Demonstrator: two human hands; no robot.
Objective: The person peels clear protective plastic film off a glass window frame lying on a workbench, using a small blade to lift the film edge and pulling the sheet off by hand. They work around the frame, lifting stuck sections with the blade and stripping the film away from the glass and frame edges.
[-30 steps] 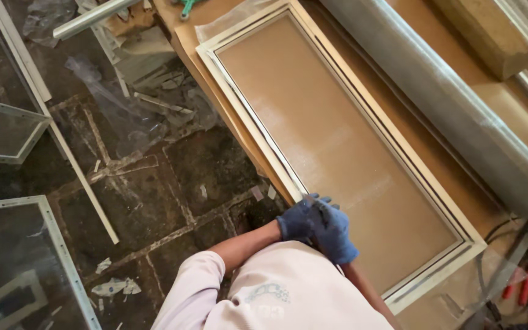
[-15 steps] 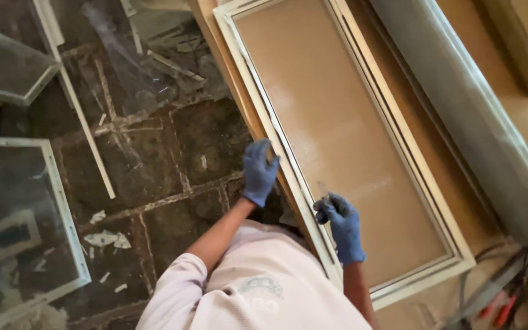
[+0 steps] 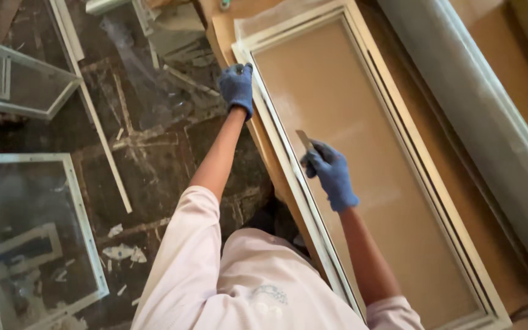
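**Hands spread apart along the window frame**

From my seat, the left hand (image 3: 238,87) had slid up from mid-rail and closed over the near edge of the window frame (image 3: 276,146) lying on the desk (image 3: 218,27). The right hand (image 3: 331,174), moved inward, gripped a thin blade (image 3: 305,140) on the glass by that rail.
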